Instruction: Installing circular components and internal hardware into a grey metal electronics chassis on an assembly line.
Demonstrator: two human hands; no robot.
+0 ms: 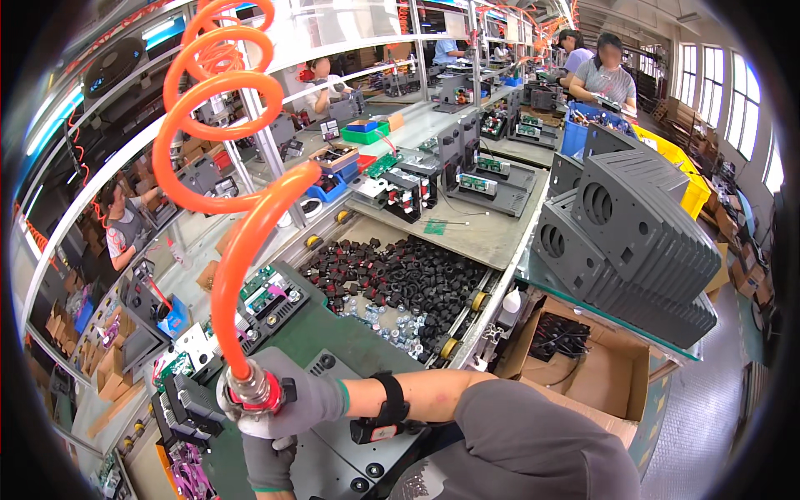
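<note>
My right hand (287,396), in a grey glove, is closed around the top of an air tool (254,390) with a metal and red fitting. An orange coiled hose (229,283) runs up from that fitting. Just below, my left hand (271,462), also gloved, has its fingers curled in; what they hold, if anything, is hidden under the right hand. Beside both hands lies a grey metal panel (333,458) with black round feet (359,483) on it. The tool's lower end is out of sight.
Ahead is a heap of black and red plastic parts (400,279) beside small clear-looking pieces (392,327). Grey metal panels (625,225) are stacked at right above a cardboard box (612,375) with black cables. Circuit-board assemblies (271,300) stand left. Co-workers (607,75) are at far benches.
</note>
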